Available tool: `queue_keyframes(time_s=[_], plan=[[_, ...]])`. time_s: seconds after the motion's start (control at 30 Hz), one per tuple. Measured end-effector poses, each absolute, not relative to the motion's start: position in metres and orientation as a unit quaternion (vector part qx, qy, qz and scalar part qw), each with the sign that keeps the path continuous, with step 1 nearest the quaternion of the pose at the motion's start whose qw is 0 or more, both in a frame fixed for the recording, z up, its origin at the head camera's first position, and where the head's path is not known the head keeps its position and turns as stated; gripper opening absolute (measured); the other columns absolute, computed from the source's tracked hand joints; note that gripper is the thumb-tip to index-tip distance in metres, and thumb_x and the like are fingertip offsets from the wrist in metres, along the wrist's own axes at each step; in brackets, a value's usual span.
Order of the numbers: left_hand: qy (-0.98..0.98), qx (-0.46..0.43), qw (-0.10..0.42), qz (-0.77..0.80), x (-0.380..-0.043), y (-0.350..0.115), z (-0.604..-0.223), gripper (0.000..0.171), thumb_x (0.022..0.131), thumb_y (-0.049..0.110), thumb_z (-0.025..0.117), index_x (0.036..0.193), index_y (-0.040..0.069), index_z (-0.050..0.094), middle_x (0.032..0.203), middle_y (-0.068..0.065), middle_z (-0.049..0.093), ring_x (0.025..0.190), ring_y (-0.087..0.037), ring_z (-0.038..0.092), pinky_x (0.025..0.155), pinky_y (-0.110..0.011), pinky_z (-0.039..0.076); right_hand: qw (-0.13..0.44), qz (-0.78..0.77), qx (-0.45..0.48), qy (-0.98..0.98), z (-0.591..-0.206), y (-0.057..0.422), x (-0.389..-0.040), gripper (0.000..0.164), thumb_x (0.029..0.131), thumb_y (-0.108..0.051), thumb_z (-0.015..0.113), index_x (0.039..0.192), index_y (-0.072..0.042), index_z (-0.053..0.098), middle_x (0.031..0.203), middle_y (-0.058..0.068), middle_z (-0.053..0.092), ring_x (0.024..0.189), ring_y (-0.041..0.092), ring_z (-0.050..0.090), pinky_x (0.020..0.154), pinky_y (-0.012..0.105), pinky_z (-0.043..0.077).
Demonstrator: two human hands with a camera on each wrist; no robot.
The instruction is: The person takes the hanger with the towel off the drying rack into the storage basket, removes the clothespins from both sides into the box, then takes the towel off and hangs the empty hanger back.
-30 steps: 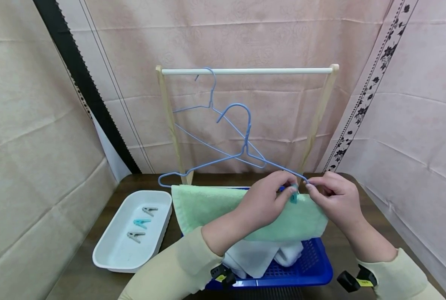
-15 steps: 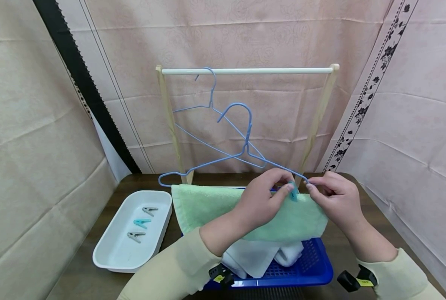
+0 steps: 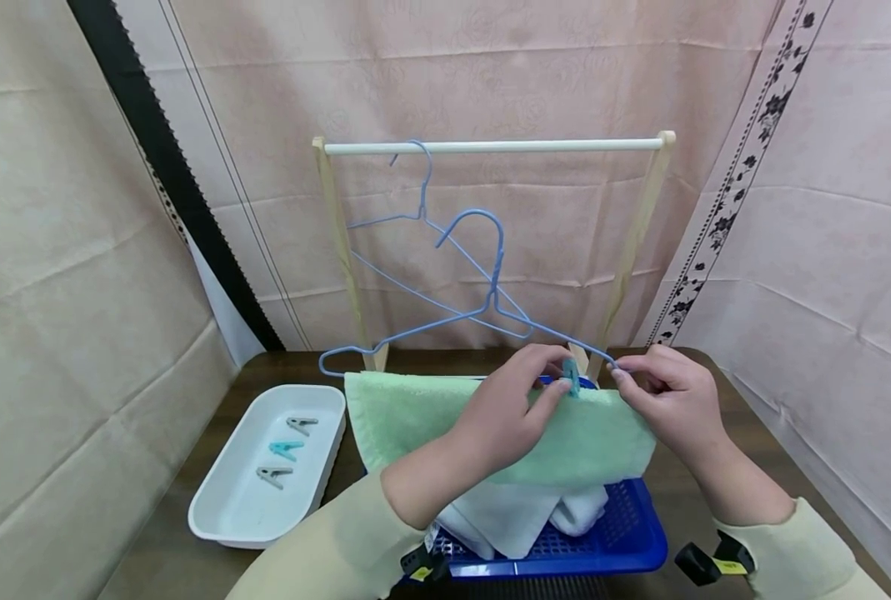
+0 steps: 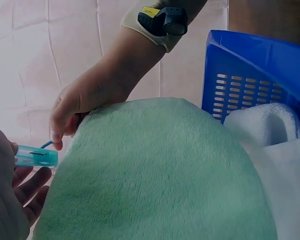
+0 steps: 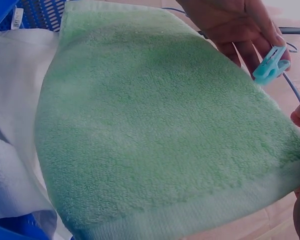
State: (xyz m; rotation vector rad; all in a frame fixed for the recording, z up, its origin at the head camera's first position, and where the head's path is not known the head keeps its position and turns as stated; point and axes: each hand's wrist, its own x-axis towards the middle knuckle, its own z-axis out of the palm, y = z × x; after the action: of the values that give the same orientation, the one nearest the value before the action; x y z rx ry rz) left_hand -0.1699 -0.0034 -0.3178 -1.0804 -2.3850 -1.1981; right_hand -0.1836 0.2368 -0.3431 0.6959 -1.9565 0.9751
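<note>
A green towel (image 3: 407,408) hangs folded over the lower bar of a blue hanger (image 3: 407,333). My left hand (image 3: 501,408) pinches a teal clothespin (image 3: 571,377) between thumb and fingers, with the pin's jaws right at the towel's upper edge. In the right wrist view, the clothespin (image 5: 271,65) is tilted and overlaps that edge. My right hand (image 3: 666,396) pinches the right end of the hanger, beside the towel's corner. The left wrist view shows the right hand (image 4: 90,95) beyond the towel (image 4: 155,175).
A white tray (image 3: 212,508) at the left holds two grey clothespins and one teal one. Below the towel stands a blue basket (image 3: 643,533) with white cloth (image 3: 505,517). Behind is a rack (image 3: 535,147) carrying another blue hanger (image 3: 424,187).
My left hand has moved a little to the left along the towel's upper edge, taking the teal clothespin with it. The right hand keeps its grip on the hanger in the same place.
</note>
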Motion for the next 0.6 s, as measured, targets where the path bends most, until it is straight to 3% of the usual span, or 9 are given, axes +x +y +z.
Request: queue_keyframes(time_s=[0.6], plan=[[-0.814,-0.365,0.156,-0.423,-0.169,-0.027,-0.322,0.038,0.102,0.025,0.057,0.139,0.016,0.053,0.124,0.005,0.058,0.107,-0.005,0.059,0.09,-0.02,0.049,0.411,0.39,0.263,-0.781,-0.345,0.236,-0.184,0.02,0.069,0.015,0.077,0.081,-0.001,0.076,0.059,-0.007,0.039,0.057,0.001,0.034,0.05,0.02,0.026]])
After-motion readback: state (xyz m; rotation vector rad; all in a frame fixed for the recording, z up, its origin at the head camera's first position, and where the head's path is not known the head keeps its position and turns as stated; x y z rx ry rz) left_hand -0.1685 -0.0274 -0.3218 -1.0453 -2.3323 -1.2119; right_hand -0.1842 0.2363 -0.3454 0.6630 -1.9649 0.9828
